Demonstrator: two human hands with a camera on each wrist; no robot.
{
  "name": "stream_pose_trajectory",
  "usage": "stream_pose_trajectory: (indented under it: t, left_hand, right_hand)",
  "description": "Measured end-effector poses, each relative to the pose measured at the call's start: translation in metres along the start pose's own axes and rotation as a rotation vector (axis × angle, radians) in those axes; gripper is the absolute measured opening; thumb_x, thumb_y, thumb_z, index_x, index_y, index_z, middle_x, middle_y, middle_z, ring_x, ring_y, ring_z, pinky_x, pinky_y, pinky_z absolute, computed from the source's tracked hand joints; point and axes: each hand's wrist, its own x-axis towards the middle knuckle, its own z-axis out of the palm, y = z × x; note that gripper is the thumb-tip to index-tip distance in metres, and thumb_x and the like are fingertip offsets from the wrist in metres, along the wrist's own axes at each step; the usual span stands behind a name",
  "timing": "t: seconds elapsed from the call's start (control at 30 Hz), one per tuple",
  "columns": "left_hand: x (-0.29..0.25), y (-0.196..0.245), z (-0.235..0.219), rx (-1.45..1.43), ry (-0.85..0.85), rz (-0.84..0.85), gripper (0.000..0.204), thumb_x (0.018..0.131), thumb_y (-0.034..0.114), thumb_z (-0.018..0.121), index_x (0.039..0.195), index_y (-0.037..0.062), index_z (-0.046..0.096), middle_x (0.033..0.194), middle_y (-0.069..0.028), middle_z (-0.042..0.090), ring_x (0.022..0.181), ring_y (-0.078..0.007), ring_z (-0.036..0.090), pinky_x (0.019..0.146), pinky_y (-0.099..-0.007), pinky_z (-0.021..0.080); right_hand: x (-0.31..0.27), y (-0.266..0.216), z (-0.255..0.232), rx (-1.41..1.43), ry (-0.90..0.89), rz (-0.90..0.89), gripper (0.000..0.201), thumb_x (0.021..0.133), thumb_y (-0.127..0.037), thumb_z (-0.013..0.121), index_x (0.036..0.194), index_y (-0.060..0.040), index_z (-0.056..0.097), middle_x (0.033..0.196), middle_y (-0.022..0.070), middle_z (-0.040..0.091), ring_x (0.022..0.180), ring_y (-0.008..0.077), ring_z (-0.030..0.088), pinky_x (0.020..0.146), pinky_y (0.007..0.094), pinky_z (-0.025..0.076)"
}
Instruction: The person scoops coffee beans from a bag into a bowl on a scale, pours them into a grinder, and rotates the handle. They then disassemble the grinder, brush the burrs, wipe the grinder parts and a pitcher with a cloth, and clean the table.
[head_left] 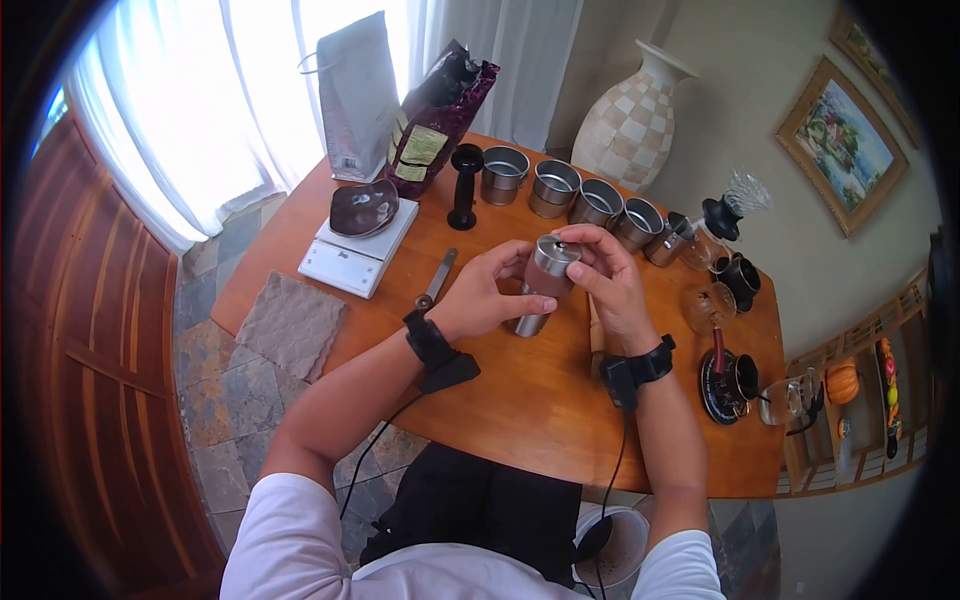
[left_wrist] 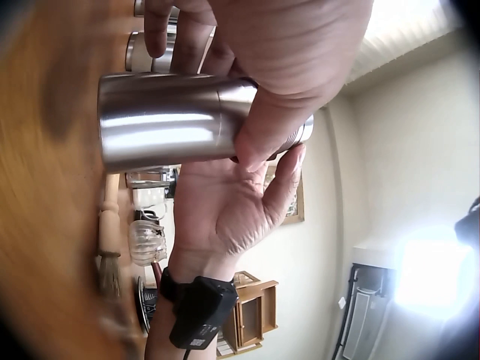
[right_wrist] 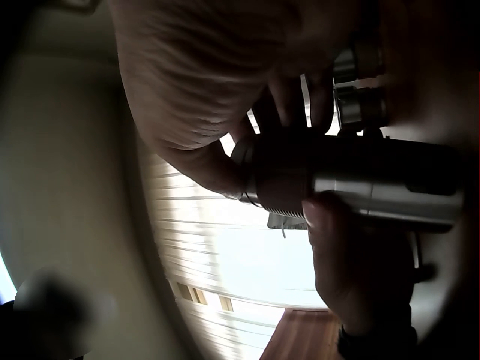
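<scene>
A hand coffee grinder (head_left: pixel 551 268), a steel cylinder with a brown band and a steel top, stands a little tilted over the table in front of me. My left hand (head_left: pixel 487 297) grips it about the band, thumb across the front. At the top end, my right hand (head_left: pixel 617 287) holds the steel top between thumb and fingers. The left wrist view shows the grinder's smooth steel lower body (left_wrist: pixel 161 124) close to the wooden tabletop. In the dark right wrist view, the left thumb (right_wrist: pixel 319 214) presses on the grinder's side.
White scale (head_left: pixel 342 262) bearing a brown dish (head_left: pixel 363 208) stands left, beside a folded cloth (head_left: pixel 290 325). Behind are a dark bag (head_left: pixel 440 125), a black dumbbell-shaped tool (head_left: pixel 464 187) and several steel cups (head_left: pixel 553 190). A wooden-handled brush (left_wrist: pixel 109 225) lies near the hands; glassware (head_left: pixel 708 305) stands right.
</scene>
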Motion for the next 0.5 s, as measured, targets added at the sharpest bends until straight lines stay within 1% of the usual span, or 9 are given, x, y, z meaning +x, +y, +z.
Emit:
stream_pose_trajectory:
  t: [0.03,0.1,0.13,0.2,0.27,0.37,0.43,0.47,0.5]
  left_hand:
    - [0.000,0.001,0.000,-0.027,-0.013,-0.006,0.070,0.080,0.016,0.092,0.138,-0.0023,0.056,0.127,-0.0115,0.068,0.122,-0.0187,0.064,0.104,-0.0352,0.052]
    - [-0.001,0.001,0.001,0.010,-0.015,0.008,0.070,0.080,0.017,0.092,0.138,-0.0028,0.056,0.127,-0.0120,0.068,0.121,-0.0190,0.065,0.104,-0.0351,0.052]
    - [-0.001,0.000,0.001,0.045,-0.021,0.023,0.071,0.080,0.018,0.092,0.137,-0.0033,0.056,0.126,-0.0125,0.069,0.119,-0.0193,0.066,0.103,-0.0350,0.052]
    - [-0.001,-0.002,0.003,0.055,-0.014,0.029,0.070,0.080,0.019,0.092,0.136,-0.0034,0.057,0.124,-0.0130,0.070,0.117,-0.0192,0.067,0.101,-0.0349,0.053]
    - [-0.003,-0.004,0.003,0.062,-0.005,0.033,0.069,0.080,0.020,0.092,0.135,-0.0035,0.058,0.122,-0.0135,0.071,0.114,-0.0192,0.068,0.099,-0.0348,0.054]
    - [-0.002,-0.005,0.004,0.154,0.034,0.064,0.067,0.079,0.023,0.093,0.131,-0.0029,0.060,0.118,-0.0137,0.072,0.110,-0.0193,0.070,0.094,-0.0349,0.055]
    - [-0.003,-0.001,0.006,0.213,0.079,0.121,0.065,0.078,0.025,0.092,0.128,-0.0023,0.062,0.117,-0.0137,0.072,0.106,-0.0203,0.070,0.092,-0.0356,0.056]
    - [-0.004,0.003,0.006,0.212,0.079,0.121,0.065,0.078,0.025,0.092,0.128,-0.0023,0.062,0.117,-0.0137,0.072,0.106,-0.0203,0.070,0.092,-0.0356,0.056]
    - [-0.005,0.007,0.006,0.241,0.070,0.110,0.068,0.079,0.023,0.092,0.133,-0.0029,0.060,0.122,-0.0139,0.071,0.112,-0.0200,0.068,0.097,-0.0356,0.054]
  right_hand:
    - [0.001,-0.002,-0.001,0.005,-0.005,0.001,0.033,0.094,-0.005,0.075,0.124,-0.0029,0.061,0.125,0.0076,0.066,0.119,0.0161,0.063,0.103,0.0323,0.051]
    - [0.002,-0.005,-0.005,-0.148,-0.051,-0.037,0.030,0.093,-0.008,0.077,0.120,-0.0033,0.064,0.124,0.0079,0.067,0.117,0.0166,0.064,0.103,0.0332,0.051]
    - [0.002,-0.004,-0.008,-0.148,-0.054,-0.038,0.030,0.093,-0.008,0.077,0.120,-0.0033,0.064,0.124,0.0079,0.067,0.117,0.0166,0.064,0.103,0.0332,0.051]
    - [0.003,0.000,-0.010,-0.277,-0.051,-0.104,0.028,0.093,-0.010,0.079,0.116,-0.0042,0.066,0.124,0.0091,0.069,0.115,0.0170,0.065,0.103,0.0345,0.051]
    - [0.002,-0.001,-0.007,-0.271,-0.049,-0.088,0.027,0.093,-0.010,0.080,0.115,-0.0045,0.065,0.125,0.0096,0.069,0.114,0.0171,0.065,0.103,0.0350,0.051]
    - [0.002,-0.002,-0.003,-0.248,-0.027,-0.075,0.026,0.093,-0.010,0.080,0.114,-0.0048,0.065,0.125,0.0104,0.069,0.114,0.0172,0.065,0.103,0.0357,0.051]
    - [0.002,0.000,0.001,-0.229,-0.019,-0.076,0.025,0.093,-0.009,0.079,0.113,-0.0048,0.064,0.126,0.0106,0.069,0.114,0.0172,0.065,0.104,0.0359,0.051]
    - [0.002,0.003,0.002,-0.245,-0.004,-0.114,0.026,0.093,-0.009,0.079,0.114,-0.0050,0.064,0.126,0.0110,0.068,0.115,0.0172,0.064,0.104,0.0360,0.051]
    - [0.002,0.005,0.004,-0.261,0.011,-0.153,0.026,0.093,-0.008,0.079,0.114,-0.0052,0.063,0.127,0.0115,0.068,0.116,0.0172,0.064,0.104,0.0361,0.051]
